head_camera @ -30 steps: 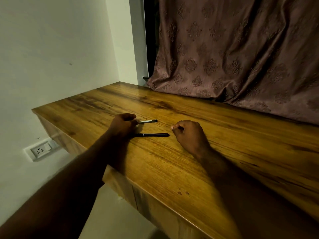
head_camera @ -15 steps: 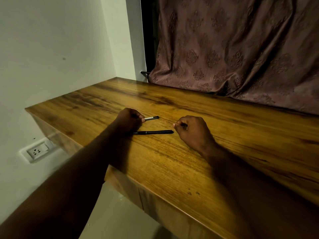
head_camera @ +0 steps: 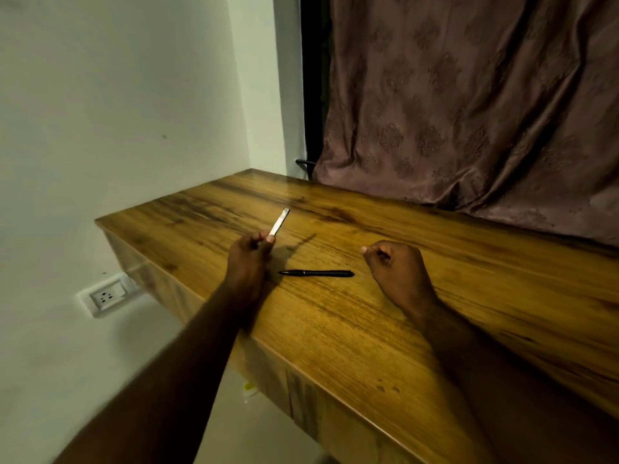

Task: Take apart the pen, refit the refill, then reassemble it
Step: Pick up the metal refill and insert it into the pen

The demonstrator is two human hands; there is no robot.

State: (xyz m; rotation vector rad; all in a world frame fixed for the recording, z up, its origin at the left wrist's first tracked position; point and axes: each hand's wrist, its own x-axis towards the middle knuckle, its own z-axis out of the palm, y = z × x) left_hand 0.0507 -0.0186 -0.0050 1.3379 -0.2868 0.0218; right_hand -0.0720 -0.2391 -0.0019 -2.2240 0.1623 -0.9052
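Note:
A black pen [head_camera: 316,273] lies flat on the wooden table [head_camera: 351,323], its length running left to right between my hands. My left hand [head_camera: 249,259] is raised a little above the table and pinches one end of a thin pale pen piece [head_camera: 279,222], which points up and away to the right; its shadow falls on the wood beside it. My right hand [head_camera: 398,272] rests on the table just right of the pen as a loose fist, fingers curled in. I see nothing in it, and it does not touch the pen.
A brown patterned curtain [head_camera: 469,105] hangs along the table's far edge. A white wall is at left with a socket [head_camera: 107,296] below the table's left end. The table's front edge runs diagonally toward the lower right.
My left hand has lifted the pale piece off the table and tilted it upward. The black pen stays where it lay. My right hand has barely moved.

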